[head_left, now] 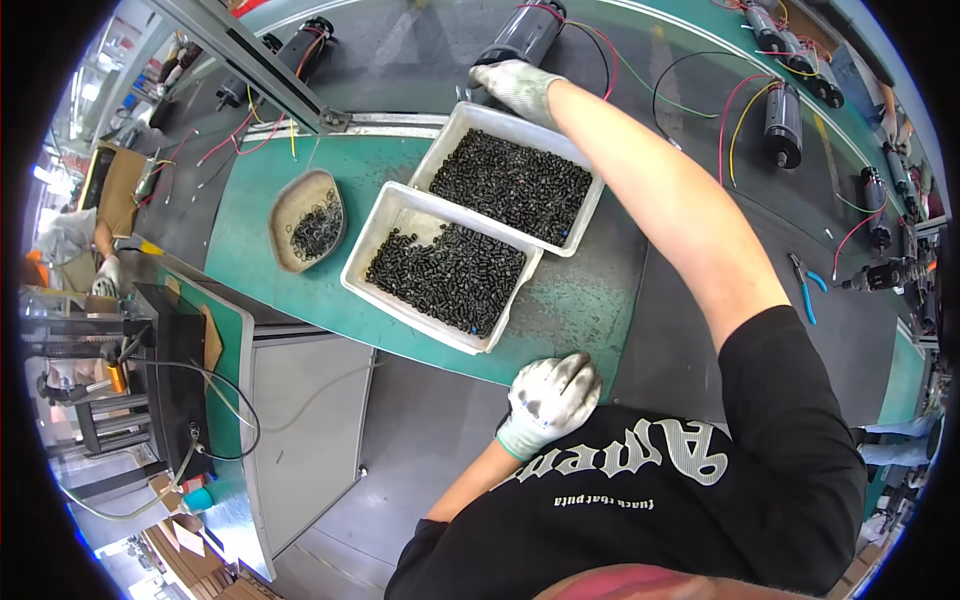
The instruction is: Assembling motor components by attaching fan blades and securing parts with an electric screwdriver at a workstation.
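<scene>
My right hand [515, 88], in a white glove, reaches far forward over the bins. Its fingers are closed at the near end of a black cylindrical electric motor [530, 32] with coloured wires; the glove hides the exact grip. My left hand [553, 393], also gloved, rests near the front edge of the green mat [590, 300], its fingers curled under and their contents hidden. Between the hands stand two white plastic bins, the farther bin [445, 135] and the nearer bin [362, 235], both holding many small black cylindrical parts. The nearer one's rim overlaps the other.
A shallow oval dish [280, 210] with thin dark rings sits left of the bins. Blue-handled pliers [808, 290] lie at right. Another wired motor [783, 125] rests behind them. A metal frame post [250, 60] slants at upper left. A co-worker's gloved hand [107, 275] shows at far left.
</scene>
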